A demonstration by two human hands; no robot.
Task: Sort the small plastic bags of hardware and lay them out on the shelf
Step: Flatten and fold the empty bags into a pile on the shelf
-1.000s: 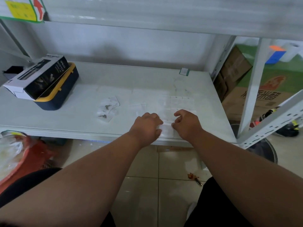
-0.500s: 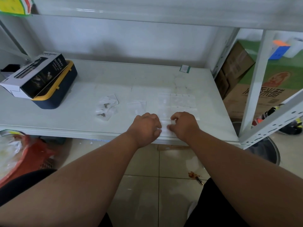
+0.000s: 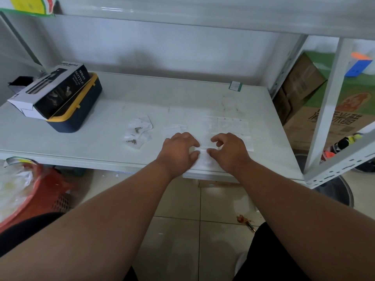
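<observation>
Clear, thin plastic sits between my curled fingertips: my left hand and right hand each pinch an end of a small flat bag at the front edge of the white metal shelf. Its long axis runs left to right between my thumbs. Beyond my knuckles, more flat clear bags lie in rows. To the left, two crinkled bags with metal screws lie apart. Farther left, a glossy black-and-white carton leans on a navy, yellow-rimmed box.
</observation>
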